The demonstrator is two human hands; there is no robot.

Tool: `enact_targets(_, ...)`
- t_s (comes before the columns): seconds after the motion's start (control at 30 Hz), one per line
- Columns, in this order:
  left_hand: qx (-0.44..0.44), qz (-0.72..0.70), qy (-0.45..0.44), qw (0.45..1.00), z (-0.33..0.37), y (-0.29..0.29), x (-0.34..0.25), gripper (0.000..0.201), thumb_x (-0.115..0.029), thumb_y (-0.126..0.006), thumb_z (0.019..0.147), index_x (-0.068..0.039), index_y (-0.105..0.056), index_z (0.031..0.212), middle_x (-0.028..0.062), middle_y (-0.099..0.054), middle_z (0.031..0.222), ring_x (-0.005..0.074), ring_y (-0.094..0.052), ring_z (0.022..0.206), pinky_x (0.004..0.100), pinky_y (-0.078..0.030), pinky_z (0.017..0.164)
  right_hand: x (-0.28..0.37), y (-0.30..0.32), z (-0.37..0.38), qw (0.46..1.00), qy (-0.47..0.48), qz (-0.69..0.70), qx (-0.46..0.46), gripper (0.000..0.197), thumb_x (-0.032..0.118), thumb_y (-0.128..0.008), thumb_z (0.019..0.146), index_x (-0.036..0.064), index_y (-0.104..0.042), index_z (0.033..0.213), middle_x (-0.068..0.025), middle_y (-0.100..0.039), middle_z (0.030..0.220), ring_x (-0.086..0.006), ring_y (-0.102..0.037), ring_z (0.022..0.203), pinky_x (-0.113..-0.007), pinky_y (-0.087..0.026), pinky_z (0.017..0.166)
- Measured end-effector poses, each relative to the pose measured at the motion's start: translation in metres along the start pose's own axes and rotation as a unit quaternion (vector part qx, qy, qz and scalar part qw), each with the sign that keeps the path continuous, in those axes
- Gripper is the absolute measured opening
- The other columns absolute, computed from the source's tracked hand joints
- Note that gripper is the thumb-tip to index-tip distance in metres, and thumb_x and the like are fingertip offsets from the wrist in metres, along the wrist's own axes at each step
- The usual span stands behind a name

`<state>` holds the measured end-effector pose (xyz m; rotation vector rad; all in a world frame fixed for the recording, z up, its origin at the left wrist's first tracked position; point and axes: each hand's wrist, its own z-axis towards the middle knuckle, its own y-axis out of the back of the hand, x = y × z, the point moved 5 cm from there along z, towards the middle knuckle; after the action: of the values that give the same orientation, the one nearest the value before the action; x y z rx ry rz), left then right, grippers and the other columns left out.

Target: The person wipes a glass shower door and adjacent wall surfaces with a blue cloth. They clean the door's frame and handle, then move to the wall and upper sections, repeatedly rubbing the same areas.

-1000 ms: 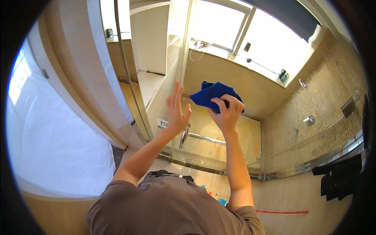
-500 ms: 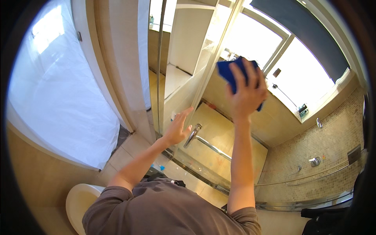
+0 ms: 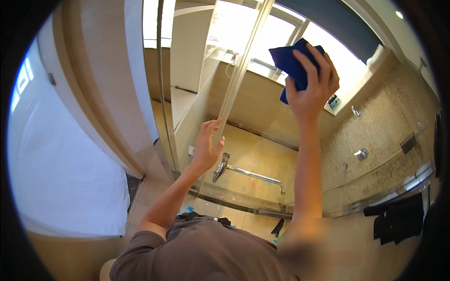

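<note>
My right hand (image 3: 315, 91) is raised at the upper right, its fingers bent over a folded dark blue cloth (image 3: 296, 65). The cloth is spread under the fingers, with one pointed corner sticking out to the left. Lower and to the left, my left hand (image 3: 204, 149) is beside the upright clear edge strip (image 3: 240, 70) of the glass shower door. Its fingers are loosely bent, thumb apart from them, fingertips at the strip; whether they press on it I cannot tell. Just right of this hand is the door's chrome handle (image 3: 221, 167), with a chrome bar (image 3: 255, 175) reaching right.
Beyond the glass are a bright window with a dark blind (image 3: 335, 25), a tiled wall (image 3: 382, 112) and a shower valve (image 3: 361, 154). A curved sill (image 3: 225, 201) runs below. White sheeting (image 3: 70, 173) hangs at the left; black cloth (image 3: 398, 220) hangs at the lower right.
My view has turned to the right. The right hand has moved up with the blue cloth. My left hand's fingers, stretched out before, are now more bent and closer to the edge strip.
</note>
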<state>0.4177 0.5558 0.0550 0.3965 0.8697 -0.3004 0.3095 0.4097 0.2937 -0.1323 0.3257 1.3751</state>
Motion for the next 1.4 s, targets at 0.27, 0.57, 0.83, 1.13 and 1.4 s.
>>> enact_targets(0.27,-0.036,0.033,-0.178,0.983,0.058,0.017,-0.050,0.047,-0.005,-0.063,0.083,-0.005,-0.049,0.127,0.0127,-0.053,0.117,0.0287,-0.053,0.106,0.0396,-0.042,0.088,0.056,-0.037,-0.060,0.992,0.053,-0.041,0.110,0.048,0.029,-0.068,0.069,0.0303,-0.062,0.117,0.0049,-0.055,0.133,-0.0253,-0.045,0.124,-0.040,-0.030,0.103)
enact_targets(0.57,-0.147,0.046,-0.292,0.944,0.094,0.025,-0.048,0.048,-0.009,-0.071,0.080,-0.008,-0.050,0.124,0.0075,-0.056,0.123,0.0246,-0.050,0.112,0.0369,-0.033,0.092,0.012,-0.002,-0.049,0.988,0.066,-0.085,0.113,0.051,0.027,-0.069,0.066,0.0248,-0.062,0.116,0.0017,-0.054,0.134,-0.0256,-0.042,0.125,-0.041,-0.029,0.102)
enact_targets(0.83,-0.190,0.071,-0.342,0.918,0.089,0.009,-0.024,0.039,-0.013,-0.072,0.083,-0.011,-0.056,0.118,0.0018,-0.061,0.123,0.0196,-0.051,0.110,0.0340,-0.031,0.094,0.027,-0.017,-0.044,0.992,-0.054,-0.111,-0.038,0.051,0.021,-0.059,0.070,0.0181,-0.056,0.120,-0.0073,-0.053,0.133,-0.0334,-0.043,0.123,-0.045,-0.030,0.101)
enact_targets(1.13,-0.206,0.065,-0.361,0.907,0.077,0.000,-0.002,0.037,-0.013,-0.068,0.084,-0.006,-0.055,0.118,0.0085,-0.062,0.119,0.0259,-0.055,0.114,0.0386,-0.036,0.096,0.080,-0.052,-0.082,0.988,0.074,-0.084,0.107,0.037,0.042,-0.068,0.079,0.0334,-0.060,0.113,0.0064,-0.056,0.132,-0.0225,-0.043,0.127,-0.041,-0.030,0.104)
enact_targets(1.4,-0.231,0.115,-0.391,0.883,0.077,-0.013,0.019,0.043,-0.016,-0.064,0.087,-0.001,-0.049,0.124,0.0201,-0.055,0.125,0.0375,-0.047,0.118,0.0484,-0.034,0.099,0.091,-0.072,-0.034,0.978,0.166,-0.013,0.129,0.034,0.029,-0.072,0.073,0.0282,-0.062,0.105,0.0084,-0.059,0.127,-0.0158,-0.050,0.123,-0.037,-0.034,0.104)
